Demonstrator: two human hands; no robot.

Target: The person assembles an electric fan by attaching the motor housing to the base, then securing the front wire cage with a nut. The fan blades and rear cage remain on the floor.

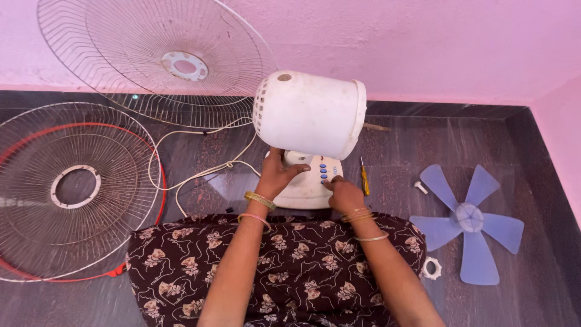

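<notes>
Head view: left hand (275, 175) grips fan base (305, 184); right hand (344, 192) fingertips press its buttons (324, 172).

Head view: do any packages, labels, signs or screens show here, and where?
No packages, signs or screens show.
Nearest to a label: a control panel of small blue oval buttons on the white plastic fan base, floor centre, under the right hand; beside it the left hand grips the fan's neck.

arms: bare, no sleeves | left hand (275, 175): gold bangle plus a pink one at wrist | right hand (345, 194): several thin gold bangles, perhaps three | lap: dark cloth, cream-and-tan flower print
</notes>
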